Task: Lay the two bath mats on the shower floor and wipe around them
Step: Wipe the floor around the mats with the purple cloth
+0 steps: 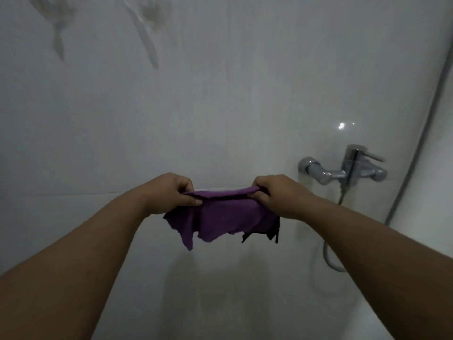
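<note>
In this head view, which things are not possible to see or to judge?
- Bath mats and shower floor: outside the head view, which faces the wall.
- Cloth: its ends are hidden inside the left hand and right hand.
- Hose: its upper end is cut off at the right edge.
- Marks at top left: too blurred to identify.

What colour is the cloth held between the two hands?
Purple, with dark ragged bits at its lower right edge: the cloth, seen in the head view.
</note>
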